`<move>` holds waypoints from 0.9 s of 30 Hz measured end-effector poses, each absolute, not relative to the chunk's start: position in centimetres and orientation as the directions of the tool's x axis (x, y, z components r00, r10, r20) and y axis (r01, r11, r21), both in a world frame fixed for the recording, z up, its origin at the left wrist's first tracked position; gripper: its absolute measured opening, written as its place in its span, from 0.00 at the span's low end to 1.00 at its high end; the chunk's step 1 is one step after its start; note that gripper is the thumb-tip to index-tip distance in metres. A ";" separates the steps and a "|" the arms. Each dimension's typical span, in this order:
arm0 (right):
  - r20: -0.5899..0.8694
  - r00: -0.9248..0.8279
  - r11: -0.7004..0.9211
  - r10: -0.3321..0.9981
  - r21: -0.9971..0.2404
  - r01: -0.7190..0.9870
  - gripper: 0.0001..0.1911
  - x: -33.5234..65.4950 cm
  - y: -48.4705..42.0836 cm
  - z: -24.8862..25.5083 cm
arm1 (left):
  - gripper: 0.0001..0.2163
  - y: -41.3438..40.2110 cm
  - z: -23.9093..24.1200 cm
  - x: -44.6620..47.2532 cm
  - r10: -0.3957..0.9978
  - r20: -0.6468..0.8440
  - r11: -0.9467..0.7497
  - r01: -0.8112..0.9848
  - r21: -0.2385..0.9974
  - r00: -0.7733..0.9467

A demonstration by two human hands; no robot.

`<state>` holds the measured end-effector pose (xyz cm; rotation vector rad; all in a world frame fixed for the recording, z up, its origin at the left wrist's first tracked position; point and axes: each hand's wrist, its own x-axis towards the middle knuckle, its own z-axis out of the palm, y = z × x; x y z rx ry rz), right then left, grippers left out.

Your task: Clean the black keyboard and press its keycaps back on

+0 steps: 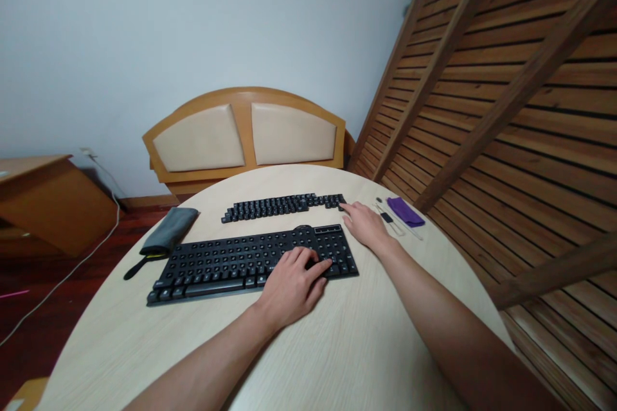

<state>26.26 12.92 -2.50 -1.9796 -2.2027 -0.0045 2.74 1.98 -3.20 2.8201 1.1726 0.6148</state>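
Observation:
A black keyboard lies across the round pale wooden table. My left hand rests on the keyboard's right part, fingers curled, a fingertip pressing near the right-hand keys. Behind the keyboard, rows of loose black keycaps are laid out in a line. My right hand reaches to the right end of those keycaps, its fingers pinched on one of them.
A grey cloth pouch with a black strap lies at the table's left. A purple cloth and small metal tools sit at the right. A padded headboard leans on the wall behind; a slatted wooden frame leans at right.

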 end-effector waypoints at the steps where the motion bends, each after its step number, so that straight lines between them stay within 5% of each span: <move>1: 0.137 -0.098 0.115 0.986 -0.119 0.986 0.22 26.3 13.0 -2.5 | 0.17 2.0 -3.2 2.7 0.686 0.347 -0.717 0.676 0.171 0.640; 15: -0.047 -0.139 0.130 0.989 -0.162 0.978 0.12 27.4 12.4 1.0 | 0.17 1.9 -3.2 2.7 0.677 0.367 -0.725 0.665 0.180 0.638; 22: -0.236 -0.466 0.288 0.853 -0.532 0.796 0.13 27.2 10.2 5.3 | 0.17 1.9 -3.2 2.7 0.681 0.357 -0.720 0.673 0.168 0.639; 27: -0.317 -0.555 0.273 0.769 -0.623 0.734 0.14 26.5 9.2 6.2 | 0.17 2.0 -3.2 2.7 0.682 0.352 -0.720 0.673 0.169 0.641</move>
